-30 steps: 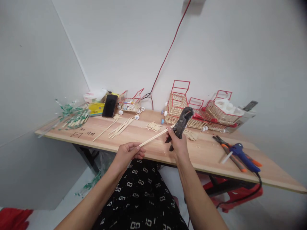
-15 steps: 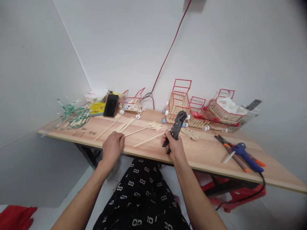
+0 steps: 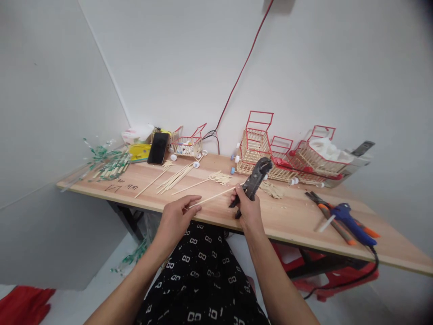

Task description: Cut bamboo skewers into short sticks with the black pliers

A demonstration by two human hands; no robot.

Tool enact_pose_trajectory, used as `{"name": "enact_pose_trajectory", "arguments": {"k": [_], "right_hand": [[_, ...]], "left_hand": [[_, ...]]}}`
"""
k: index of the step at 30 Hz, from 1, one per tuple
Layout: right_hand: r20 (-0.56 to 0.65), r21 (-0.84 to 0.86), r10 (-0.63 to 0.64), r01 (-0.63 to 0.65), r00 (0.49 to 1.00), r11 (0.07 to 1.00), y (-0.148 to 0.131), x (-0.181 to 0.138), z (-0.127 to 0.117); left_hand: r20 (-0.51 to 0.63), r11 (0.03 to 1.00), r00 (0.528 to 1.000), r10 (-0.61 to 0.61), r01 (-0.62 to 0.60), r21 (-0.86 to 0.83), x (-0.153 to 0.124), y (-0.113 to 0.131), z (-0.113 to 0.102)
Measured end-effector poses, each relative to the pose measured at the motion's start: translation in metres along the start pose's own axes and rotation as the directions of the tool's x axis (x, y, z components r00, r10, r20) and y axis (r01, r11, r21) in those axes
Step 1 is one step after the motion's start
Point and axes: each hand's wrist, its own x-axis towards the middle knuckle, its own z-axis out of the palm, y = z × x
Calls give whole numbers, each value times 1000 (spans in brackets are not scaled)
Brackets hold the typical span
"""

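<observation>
Back over to the right with the left hand [image 3: 175,219], away from the single stick [image 3: 189,185] just laid on the table [image 3: 287,225], and in at the left end of the thin pale stick [image 3: 216,195]. Reaching around that end with thumb and index finger slightly parted, one on either side; cannot tell how firmly pinched, if at all. Across on the other side, gripping the black hand tool [image 3: 257,175] with the right hand [image 3: 249,210], fingers curled tight about its handles, head tilted up to the right. Meeting the pale stick's right end there too, by the thumb. Slanting, then, from hand to hand over the near part of the table, with that stick.

Look just beyond: past the laid-down stick to a heap of short pieces [image 3: 222,178], and left of that to a spread of longer sticks [image 3: 176,178]. Further back, on to the tall red-handled cart [image 3: 254,143], upright near the wall. Far right, down to a blue glue gun [image 3: 348,221], resting across orange-handled pliers [image 3: 339,228].
</observation>
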Motion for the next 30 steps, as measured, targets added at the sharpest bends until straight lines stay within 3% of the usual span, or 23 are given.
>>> {"name": "enact_pose_trajectory", "arguments": {"k": [5, 11, 16, 22, 30], "right_hand": [[3, -13, -27, 27, 1000, 1000, -4, -6, -6], [-56, -154, -141, 131, 988, 979, -6, -14, -8], [-78, -79, -126, 120, 989, 990, -2, -14, -10], [-78, 36, -51, 54, 996, 998, -2, -14, -11], [-42, 105, -16, 20, 999, 994, -7, -17, -11]], "left_hand": [[-51, 979, 998, -39, 28, -200, -3, 5, -4], [-74, 983, 997, -35, 21, -181, -2, 5, -9], [-77, 981, 997, -13, -2, -192, 0, 5, -11], [25, 942, 999, -38, 44, -334, -2, 8, -13], [202, 845, 969, -140, 223, -486, 4, -5, -16]]}}
